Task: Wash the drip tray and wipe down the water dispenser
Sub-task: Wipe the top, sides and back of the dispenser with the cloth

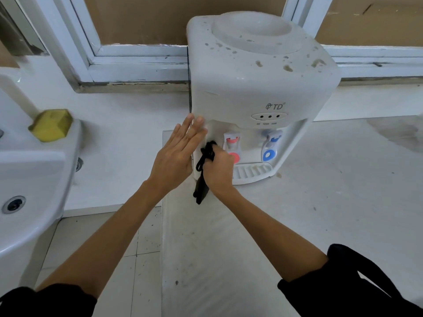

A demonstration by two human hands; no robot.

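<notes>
White counter runs under a white-framed window backed with brown board, and a white tabletop water dispenser stands on it against the sill, its top spotted with grey-brown marks around the round bottle well. On its front sit three small indicator lights, a red tap to the left and a blue tap to the right, with the ribbed white drip tray seated in the base just below them. The person's left hand lies flat against the dispenser's front left corner, fingers straight and close together. The right hand, just beside it in front of the red tap, has its fingers curled tight around a black cloth pressed to the dispenser's front, a loose end hanging down below the wrist. At the far left, a white washbasin carries a yellow sponge on its rim. Both forearms are bare, with black sleeves at the lower edge
</notes>
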